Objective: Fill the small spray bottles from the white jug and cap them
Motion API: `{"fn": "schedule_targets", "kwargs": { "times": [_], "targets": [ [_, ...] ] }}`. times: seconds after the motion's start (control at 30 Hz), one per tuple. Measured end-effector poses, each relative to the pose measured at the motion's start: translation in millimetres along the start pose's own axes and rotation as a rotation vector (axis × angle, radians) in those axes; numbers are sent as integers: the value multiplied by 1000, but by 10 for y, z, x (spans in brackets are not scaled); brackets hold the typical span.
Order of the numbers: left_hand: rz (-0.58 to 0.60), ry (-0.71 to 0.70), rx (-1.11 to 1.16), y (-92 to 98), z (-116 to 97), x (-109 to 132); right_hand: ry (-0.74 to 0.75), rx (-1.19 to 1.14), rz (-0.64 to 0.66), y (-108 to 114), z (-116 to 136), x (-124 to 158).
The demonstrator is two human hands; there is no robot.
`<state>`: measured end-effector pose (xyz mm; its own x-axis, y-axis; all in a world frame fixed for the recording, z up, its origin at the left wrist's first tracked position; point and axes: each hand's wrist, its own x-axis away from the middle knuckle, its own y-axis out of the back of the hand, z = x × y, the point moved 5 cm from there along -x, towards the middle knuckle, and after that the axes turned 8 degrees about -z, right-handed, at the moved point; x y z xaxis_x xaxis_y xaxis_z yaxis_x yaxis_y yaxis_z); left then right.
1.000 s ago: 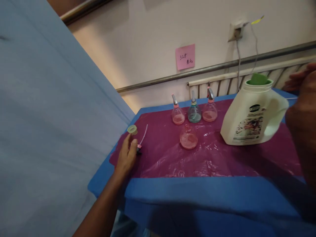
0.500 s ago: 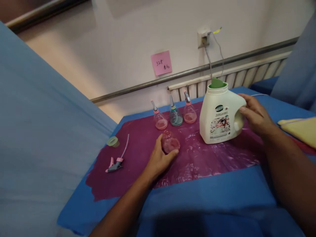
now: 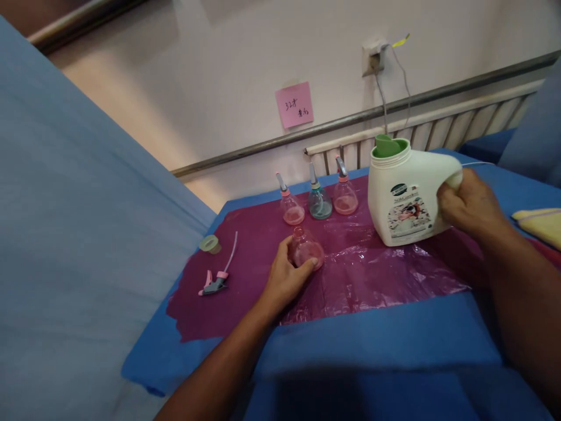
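My left hand point(image 3: 286, 276) is wrapped round a small open pink flask-shaped bottle point(image 3: 307, 250) that stands on the purple plastic sheet point(image 3: 372, 275). My right hand point(image 3: 468, 204) grips the handle of a large white detergent jug point(image 3: 405, 196) with an open green spout; the jug is tilted and lifted slightly off the sheet. A loose spray trigger head point(image 3: 214, 282) with its tube lies left of my left hand. A small pale green cap point(image 3: 210, 243) sits just behind it.
Three small spray bottles point(image 3: 319, 199), two pink and one teal, stand in a row at the back of the sheet. Blue cloth point(image 3: 372, 351) covers the table. A radiator, a wall socket with cable and a pink note point(image 3: 294, 104) lie behind. Yellow cloth point(image 3: 541, 222) lies at right.
My left hand left the cap and trigger head and moved right to grip the open pink bottle. My right hand closed on the jug handle and raised the jug a little.
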<state>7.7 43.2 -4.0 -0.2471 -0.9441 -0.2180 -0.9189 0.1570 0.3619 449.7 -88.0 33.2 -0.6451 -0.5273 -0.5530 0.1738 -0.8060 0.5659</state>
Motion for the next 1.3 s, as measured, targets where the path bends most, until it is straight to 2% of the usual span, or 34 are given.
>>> {"fn": "schedule_targets", "kwargs": {
  "times": [0.13,0.23,0.33,0.5,0.7,0.97,1.1,1.3],
  "targets": [
    [-20,7,-33,120,-114,28,-70,-24,-56,139,181,73],
    [-54,20,-59,208,-236,4,-40,-100,-124,186,349,156],
    [-104,-1,-80,292,-374,-37,16,-152,-134,181,487,181],
    [-132,-67,-32,424,-514,-81,121,-101,-37,186,801,-15],
    [-164,-85,-45,595,-530,-89,250,135,67,114,1190,-293],
    [-167,-78,-103,687,-658,-90,357,271,237,-225,1199,-386],
    [-170,-101,-133,705,-680,-152,414,261,255,-292,1145,-415],
    [-102,-149,-187,673,-772,-288,407,212,350,-337,1069,-436]
  ]
}}
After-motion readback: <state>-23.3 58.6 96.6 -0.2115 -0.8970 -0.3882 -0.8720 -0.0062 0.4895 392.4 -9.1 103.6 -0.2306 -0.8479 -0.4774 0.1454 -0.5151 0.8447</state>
